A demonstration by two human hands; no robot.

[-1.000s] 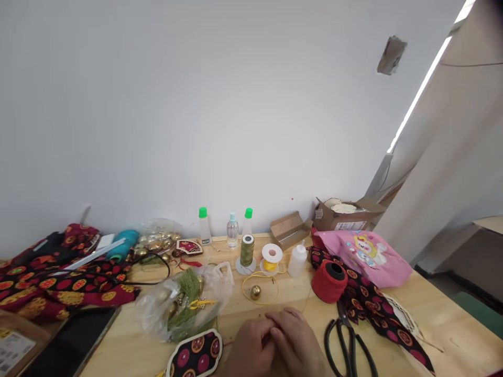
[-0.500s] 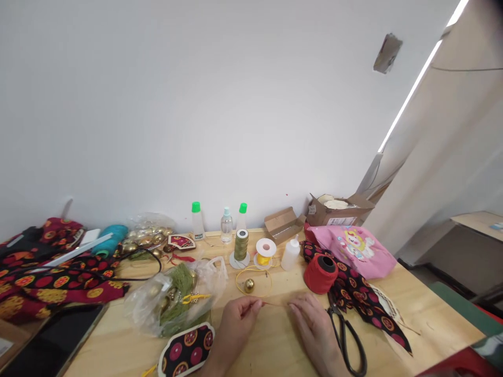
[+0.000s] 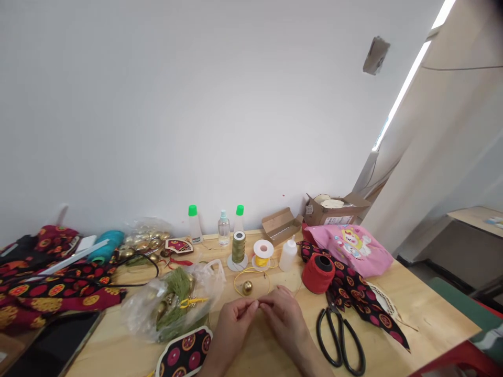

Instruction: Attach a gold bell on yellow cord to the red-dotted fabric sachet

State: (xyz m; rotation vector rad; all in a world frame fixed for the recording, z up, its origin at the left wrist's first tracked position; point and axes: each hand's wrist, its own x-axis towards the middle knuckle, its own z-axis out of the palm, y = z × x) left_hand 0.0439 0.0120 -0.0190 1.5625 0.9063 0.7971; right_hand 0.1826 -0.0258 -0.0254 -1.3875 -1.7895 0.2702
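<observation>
My left hand (image 3: 232, 329) and my right hand (image 3: 287, 320) meet fingertip to fingertip above the table's front. Both are closed in a pinch on a thin thread, most of which the fingers hide. Just beyond them lies a small gold bell (image 3: 247, 287) with a loop of yellow cord (image 3: 237, 277) around it. Behind the bell stand a spool of yellow cord (image 3: 262, 255) and a cone of olive thread (image 3: 238, 248). To the right of my right hand rest black-handled scissors (image 3: 341, 337), near a cone of red thread (image 3: 318, 273).
At left, a plastic bag (image 3: 137, 309) holds olive tassels; a patterned fabric piece (image 3: 188, 351) lies before it. Patterned cloth (image 3: 66, 288) and a dark tablet-like screen (image 3: 51, 340) fill the far left. Bottles (image 3: 195, 225), a cardboard box (image 3: 334, 209) and a pink pouch (image 3: 349, 248) line the back.
My right hand has moved left, away from the scissors, and its fingertips now meet those of my left hand. The stretch of thread seen between the hands is now mostly hidden.
</observation>
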